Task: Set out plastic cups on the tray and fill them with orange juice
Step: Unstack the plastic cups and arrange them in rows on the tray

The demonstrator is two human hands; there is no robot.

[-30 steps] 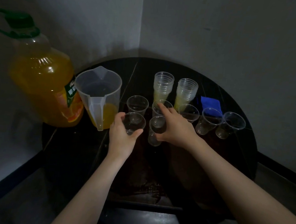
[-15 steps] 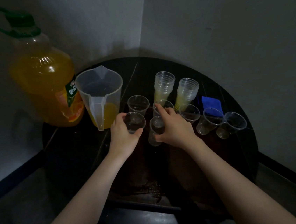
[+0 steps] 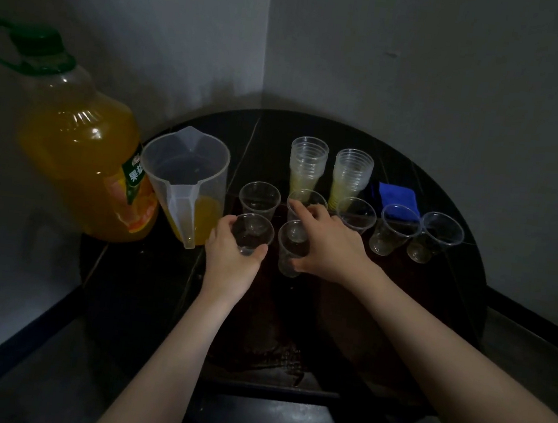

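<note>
1. Left hand (image 3: 231, 261) is wrapped around a clear cup (image 3: 252, 232) just right of the jug (image 3: 187, 184), which has a bit of juice in the bottom.
2. Right hand (image 3: 327, 247) grips the next cup (image 3: 291, 247), forefinger stretched onto the rim of the one behind (image 3: 306, 202).
3. More empties plus two stacks (image 3: 330, 168) sit further back on the dark round table (image 3: 145, 287); big juice bottle (image 3: 79, 162) far left.

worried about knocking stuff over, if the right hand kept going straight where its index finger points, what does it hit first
The right hand points up and left toward the back. Its index fingertip is already at the rim of a clear cup; straight behind that stands the left stack of cups, likely next, though depth is hard to judge.
</note>
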